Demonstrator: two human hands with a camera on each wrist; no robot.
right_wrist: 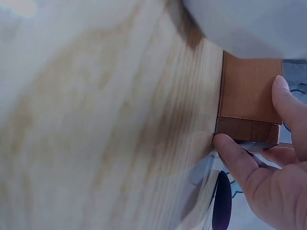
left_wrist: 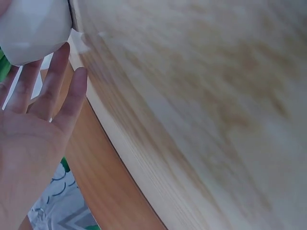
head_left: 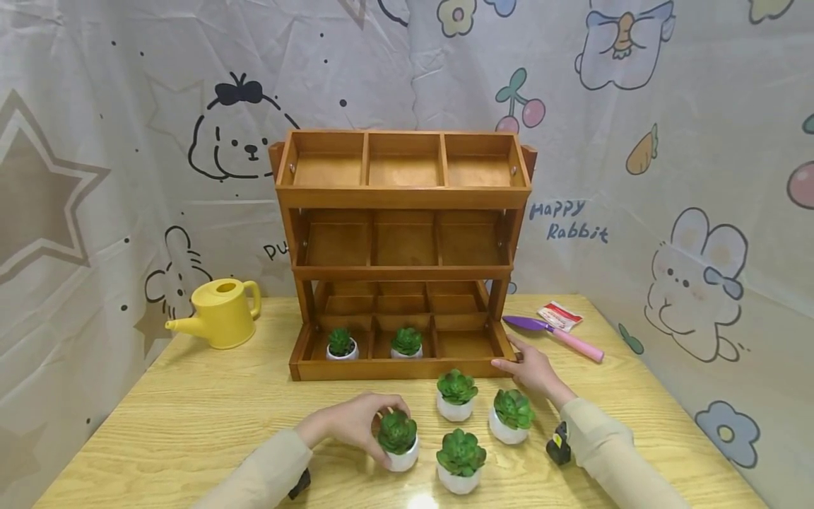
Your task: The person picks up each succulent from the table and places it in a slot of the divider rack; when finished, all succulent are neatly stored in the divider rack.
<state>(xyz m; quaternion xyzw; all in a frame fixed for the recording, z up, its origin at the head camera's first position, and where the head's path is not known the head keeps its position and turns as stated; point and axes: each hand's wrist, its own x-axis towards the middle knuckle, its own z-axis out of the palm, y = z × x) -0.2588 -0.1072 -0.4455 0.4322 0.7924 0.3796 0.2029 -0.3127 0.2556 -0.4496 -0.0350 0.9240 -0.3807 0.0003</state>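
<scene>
My left hand (head_left: 364, 423) grips a potted succulent (head_left: 403, 458), thumb and fingers round its white pot, at the front middle of the table. The left wrist view shows that pot (left_wrist: 36, 28) above the spread fingers. At the right front corner of the three-tier wooden shelf (head_left: 400, 370), my right hand (head_left: 533, 369) holds the bottom tray. Up close, the right wrist view has thumb and fingers about the tray's end (right_wrist: 252, 91). Two succulents, one left (head_left: 342, 348) and one middle (head_left: 407, 343), sit in the bottom tray's front compartments.
Three more potted succulents stand between the hands: one near the shelf (head_left: 455, 404), one rightward (head_left: 510, 424), one in front (head_left: 461, 475). A yellow watering can (head_left: 224, 314) is at the left. A purple trowel with pink handle (head_left: 575, 344) and a red-white packet (head_left: 559, 316) lie right.
</scene>
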